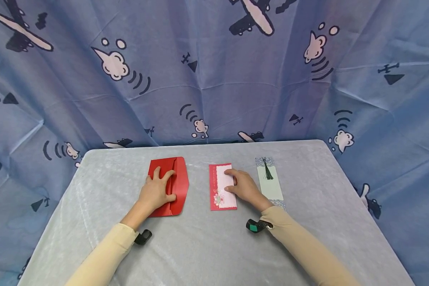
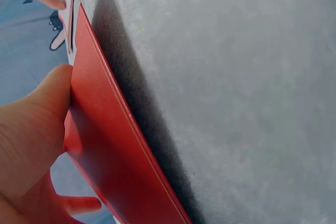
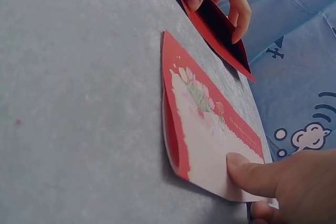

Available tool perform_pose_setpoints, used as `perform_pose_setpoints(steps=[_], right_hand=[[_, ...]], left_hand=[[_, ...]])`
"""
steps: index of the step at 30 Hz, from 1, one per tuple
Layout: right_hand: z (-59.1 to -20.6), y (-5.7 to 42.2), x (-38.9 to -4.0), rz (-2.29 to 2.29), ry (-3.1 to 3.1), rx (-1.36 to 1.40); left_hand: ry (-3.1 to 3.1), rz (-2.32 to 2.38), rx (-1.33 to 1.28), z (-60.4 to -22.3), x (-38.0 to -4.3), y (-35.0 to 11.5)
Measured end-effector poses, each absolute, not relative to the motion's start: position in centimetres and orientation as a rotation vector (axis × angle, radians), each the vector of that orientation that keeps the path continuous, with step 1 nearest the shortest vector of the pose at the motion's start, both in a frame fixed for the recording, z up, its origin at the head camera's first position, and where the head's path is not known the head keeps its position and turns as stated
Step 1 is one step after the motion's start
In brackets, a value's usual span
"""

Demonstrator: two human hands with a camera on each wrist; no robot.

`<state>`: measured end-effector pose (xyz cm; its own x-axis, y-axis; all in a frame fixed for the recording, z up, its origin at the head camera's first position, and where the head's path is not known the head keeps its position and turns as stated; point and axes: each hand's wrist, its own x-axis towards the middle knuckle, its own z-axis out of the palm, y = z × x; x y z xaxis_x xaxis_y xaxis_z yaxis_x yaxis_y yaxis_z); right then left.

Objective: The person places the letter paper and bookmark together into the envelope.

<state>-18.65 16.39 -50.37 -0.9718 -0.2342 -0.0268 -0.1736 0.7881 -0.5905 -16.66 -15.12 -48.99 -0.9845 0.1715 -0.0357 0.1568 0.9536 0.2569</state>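
Left hand (image 1: 155, 193): fingers spread across the red envelope (image 1: 181, 186), thumb and fingertips touching it, flap side to the right. Right hand (image 1: 246, 186): pinching the right edge of the red-and-pink card (image 1: 219, 182), thumb on its printed face. Card lies mid-tabletop (image 1: 193, 254), between envelope and pale bookmark (image 1: 273, 186); bookmark bears a dark green tassel (image 1: 267, 171), lower end partly behind the right wrist

Smooth, faintly glossy paper envelope (image 1: 180, 183)
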Motion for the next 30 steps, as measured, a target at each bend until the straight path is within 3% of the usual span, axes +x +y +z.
perform_pose_setpoints(steps=[30], right_hand=[[-50.0, 17.4, -18.6, -1.100, 2.738, -0.373]], left_hand=[[3.025, 0.415, 0.244, -48.8, -16.5, -15.1]])
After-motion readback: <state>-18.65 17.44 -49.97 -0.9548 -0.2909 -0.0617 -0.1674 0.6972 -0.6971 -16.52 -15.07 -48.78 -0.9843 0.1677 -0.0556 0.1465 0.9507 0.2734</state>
